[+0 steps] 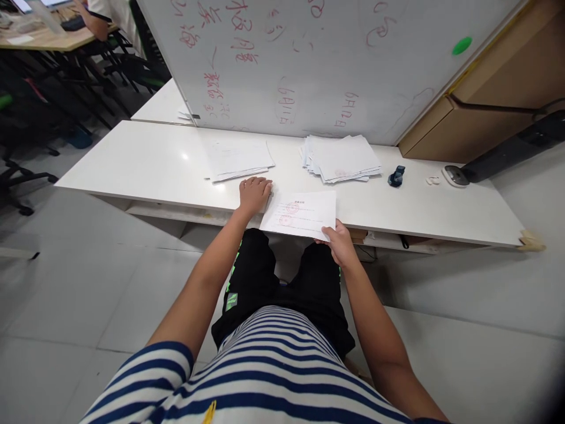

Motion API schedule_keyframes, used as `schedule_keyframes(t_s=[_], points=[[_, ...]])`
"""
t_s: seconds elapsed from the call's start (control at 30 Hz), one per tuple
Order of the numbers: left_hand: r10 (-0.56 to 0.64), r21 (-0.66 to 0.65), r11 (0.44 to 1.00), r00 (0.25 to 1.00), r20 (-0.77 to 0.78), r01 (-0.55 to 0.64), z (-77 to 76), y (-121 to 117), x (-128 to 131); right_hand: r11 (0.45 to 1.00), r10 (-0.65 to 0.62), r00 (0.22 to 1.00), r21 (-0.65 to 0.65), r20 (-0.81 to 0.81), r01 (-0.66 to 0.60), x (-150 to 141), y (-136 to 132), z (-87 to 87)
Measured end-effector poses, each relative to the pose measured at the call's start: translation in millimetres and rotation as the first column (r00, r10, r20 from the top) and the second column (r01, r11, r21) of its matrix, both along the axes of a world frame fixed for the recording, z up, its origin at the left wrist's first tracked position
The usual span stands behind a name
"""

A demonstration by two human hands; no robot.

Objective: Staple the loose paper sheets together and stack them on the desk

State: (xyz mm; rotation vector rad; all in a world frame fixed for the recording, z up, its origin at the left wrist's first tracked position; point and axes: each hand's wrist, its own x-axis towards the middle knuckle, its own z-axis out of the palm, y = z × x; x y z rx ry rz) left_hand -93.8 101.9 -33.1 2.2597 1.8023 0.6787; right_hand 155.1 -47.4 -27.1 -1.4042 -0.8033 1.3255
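A printed sheet of paper (304, 212) with red round stamps lies across the front edge of the white desk. My right hand (339, 242) pinches its near right corner, thumb on top and fingers underneath. At the sheet's left side my left hand (255, 195) rests palm down, its fingers stretched over the desktop; whether it touches the sheet's edge is unclear. Just beyond that hand is a thin pile of papers (241, 159). A thicker, uneven stack of papers (346, 158) sits farther right, behind the printed sheet.
A whiteboard (326, 70) with red handwriting rises behind the desk (154, 159). Cardboard boxes (441, 126) stand at the right. A dark blue small object (396, 176), white earbuds (432, 181) and a black cylinder with a white end (455, 176) are on the desk. Another person's arm (95, 22) shows far left.
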Motion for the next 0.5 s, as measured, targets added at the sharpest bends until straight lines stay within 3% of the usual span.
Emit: schedule_keyframes(t_s=[0.3, 0.5], points=[[-0.017, -0.044, 0.999, 1.0, 0.013, 0.017, 5.4, 0.0, -0.7, 1.0, -0.014, 1.0, -0.001, -0.003, 0.014, -4.0, -1.0, 4.7], [-0.02, -0.058, 0.998, 1.0, 0.02, 0.021, 5.9, 0.7, -1.2, 1.0, -0.02, 1.0, 0.009, -0.01, 0.02, -3.1, -0.7, -0.8]])
